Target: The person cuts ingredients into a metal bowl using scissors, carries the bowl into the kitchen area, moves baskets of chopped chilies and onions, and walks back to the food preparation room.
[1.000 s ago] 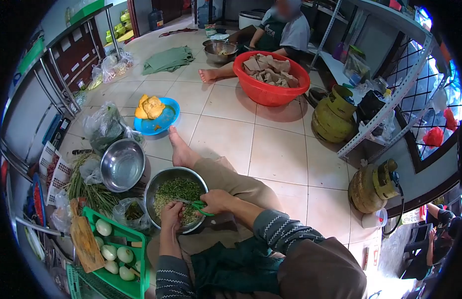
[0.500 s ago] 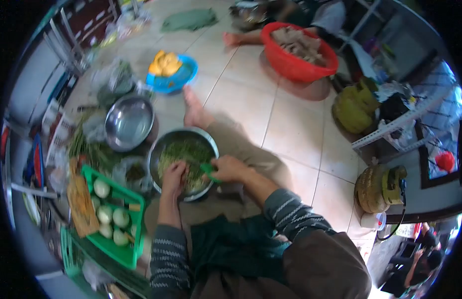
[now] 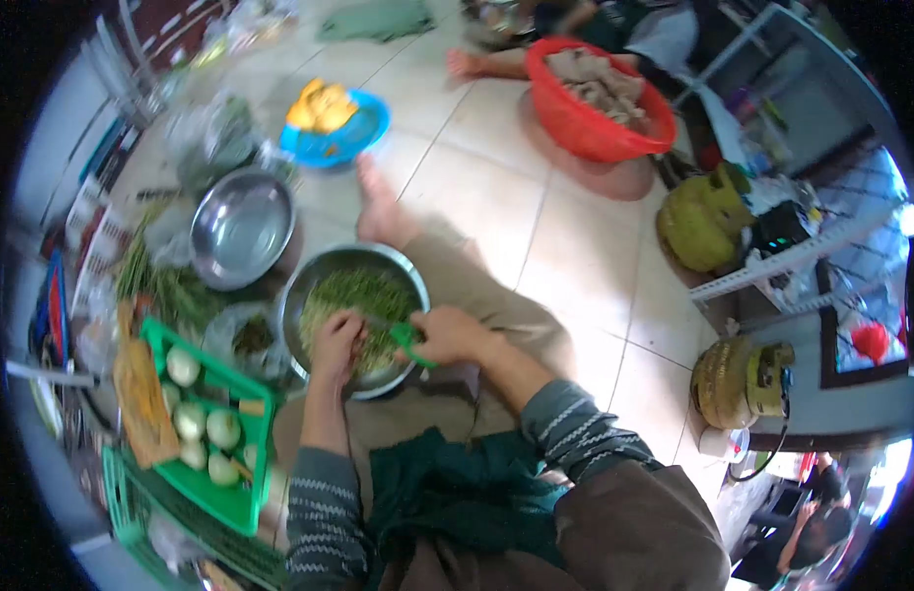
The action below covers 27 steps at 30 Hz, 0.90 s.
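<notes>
In a steel bowl point(image 3: 413, 272) by my lap lie finely cut green and pale shreds point(image 3: 356, 293). My right hand point(image 3: 451, 335) is closed around green-handled scissors point(image 3: 404, 338), whose grey blades point left over the bowl. Over the bowl's near left part, my left hand point(image 3: 337, 343) has its fingers pinched together beside the blade tips. What it pinches is too small to make out. A second steel bowl point(image 3: 242, 227) stands just beyond, at the upper left.
To the left is a green tray point(image 3: 242, 507) with several round pale vegetables point(image 3: 223, 428) and a wooden board point(image 3: 146, 409). A blue plate point(image 3: 363, 133) holds yellow pieces. Another person sits behind a red basin point(image 3: 600, 138). Gas cylinders point(image 3: 708, 222) stand at right.
The view has shifted slightly, so the bowls and tray sit a little further left. Both hands stay over the bowl, the scissors still in my right hand.
</notes>
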Each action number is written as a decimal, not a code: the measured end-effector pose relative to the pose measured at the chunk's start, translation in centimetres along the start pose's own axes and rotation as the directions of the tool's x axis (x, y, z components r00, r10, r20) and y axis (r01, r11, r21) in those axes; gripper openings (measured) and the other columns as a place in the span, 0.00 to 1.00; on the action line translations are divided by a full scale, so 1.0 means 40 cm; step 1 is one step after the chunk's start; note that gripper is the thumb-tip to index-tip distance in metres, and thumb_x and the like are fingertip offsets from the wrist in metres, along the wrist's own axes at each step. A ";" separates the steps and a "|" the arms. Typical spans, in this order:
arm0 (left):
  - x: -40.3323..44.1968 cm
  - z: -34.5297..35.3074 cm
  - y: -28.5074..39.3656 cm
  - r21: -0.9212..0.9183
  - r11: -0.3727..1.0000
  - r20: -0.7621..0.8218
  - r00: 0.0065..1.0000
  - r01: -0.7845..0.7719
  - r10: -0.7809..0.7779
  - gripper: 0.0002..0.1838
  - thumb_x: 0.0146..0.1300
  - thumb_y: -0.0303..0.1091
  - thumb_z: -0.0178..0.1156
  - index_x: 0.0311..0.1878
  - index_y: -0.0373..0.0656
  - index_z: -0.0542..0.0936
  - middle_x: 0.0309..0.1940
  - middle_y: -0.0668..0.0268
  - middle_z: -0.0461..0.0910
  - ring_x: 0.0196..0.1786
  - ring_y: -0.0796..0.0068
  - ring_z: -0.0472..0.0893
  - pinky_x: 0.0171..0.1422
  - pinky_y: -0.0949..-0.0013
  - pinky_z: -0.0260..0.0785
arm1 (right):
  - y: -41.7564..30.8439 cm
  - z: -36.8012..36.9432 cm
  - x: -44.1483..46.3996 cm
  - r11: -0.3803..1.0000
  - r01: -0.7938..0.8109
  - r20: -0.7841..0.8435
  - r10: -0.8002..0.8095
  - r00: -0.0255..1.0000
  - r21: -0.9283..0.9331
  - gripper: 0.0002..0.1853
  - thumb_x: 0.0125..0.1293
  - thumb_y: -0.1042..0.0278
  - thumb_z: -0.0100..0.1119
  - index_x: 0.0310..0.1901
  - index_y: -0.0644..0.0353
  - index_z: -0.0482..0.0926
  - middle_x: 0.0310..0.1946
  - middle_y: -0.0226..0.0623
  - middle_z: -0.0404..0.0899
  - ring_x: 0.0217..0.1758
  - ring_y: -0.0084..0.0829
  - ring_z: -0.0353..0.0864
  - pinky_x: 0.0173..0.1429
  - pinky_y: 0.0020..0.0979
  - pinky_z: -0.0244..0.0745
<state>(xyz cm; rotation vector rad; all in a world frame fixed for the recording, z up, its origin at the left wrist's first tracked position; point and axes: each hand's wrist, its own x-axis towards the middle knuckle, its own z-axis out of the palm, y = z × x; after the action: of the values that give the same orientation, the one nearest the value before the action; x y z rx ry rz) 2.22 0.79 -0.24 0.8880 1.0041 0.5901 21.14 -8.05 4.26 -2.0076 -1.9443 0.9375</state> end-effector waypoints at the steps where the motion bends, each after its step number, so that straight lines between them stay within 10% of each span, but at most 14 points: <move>1: 0.011 -0.007 -0.005 0.012 1.000 0.000 1.000 0.001 -0.001 0.07 0.59 0.34 0.56 0.38 0.43 0.76 0.22 0.72 0.73 0.18 0.88 0.66 0.18 0.83 0.53 | 0.000 0.002 0.007 1.000 0.007 0.004 -0.007 1.000 0.024 0.32 0.47 0.35 0.56 0.32 0.64 0.74 0.27 0.54 0.76 0.34 0.52 0.76 0.39 0.45 0.69; 13: 0.016 -0.022 -0.007 0.005 1.000 -0.049 0.998 -0.030 0.030 0.04 0.60 0.31 0.54 0.38 0.44 0.75 0.26 0.72 0.75 0.22 0.87 0.71 0.19 0.85 0.58 | -0.009 0.001 0.018 1.000 0.030 0.005 -0.030 1.000 -0.009 0.31 0.47 0.37 0.57 0.35 0.63 0.75 0.29 0.51 0.78 0.36 0.49 0.78 0.42 0.44 0.71; 22: 0.036 -0.040 -0.017 0.095 0.995 -0.098 0.995 0.010 0.000 0.06 0.60 0.36 0.56 0.36 0.45 0.76 0.25 0.74 0.72 0.26 0.84 0.70 0.24 0.78 0.59 | -0.003 0.016 0.014 0.949 0.292 -0.428 -0.314 0.847 -0.119 0.18 0.48 0.54 0.62 0.34 0.61 0.76 0.31 0.48 0.78 0.39 0.45 0.77 0.45 0.41 0.71; 25: 0.038 -0.034 -0.012 0.070 0.997 -0.085 0.996 -0.015 0.021 0.09 0.59 0.36 0.57 0.40 0.45 0.76 0.26 0.74 0.73 0.26 0.83 0.70 0.25 0.77 0.59 | -0.014 -0.089 -0.043 0.982 0.124 -0.468 -0.043 0.883 0.143 0.18 0.50 0.56 0.61 0.38 0.61 0.77 0.34 0.47 0.78 0.40 0.43 0.78 0.44 0.38 0.72; 27: 0.041 -0.046 -0.021 0.064 0.998 -0.057 0.998 -0.023 0.027 0.11 0.59 0.37 0.58 0.43 0.45 0.76 0.27 0.74 0.73 0.26 0.82 0.71 0.25 0.76 0.60 | 0.072 -0.145 -0.053 0.922 0.291 -0.657 -0.056 0.752 0.255 0.17 0.52 0.58 0.60 0.40 0.60 0.79 0.36 0.46 0.79 0.40 0.38 0.79 0.44 0.34 0.72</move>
<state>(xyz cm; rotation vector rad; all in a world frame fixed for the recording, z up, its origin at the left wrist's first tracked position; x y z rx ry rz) 1.29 2.26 -2.18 0.9446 1.0704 0.6108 26.88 -8.76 7.84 -1.6064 -1.4284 0.4082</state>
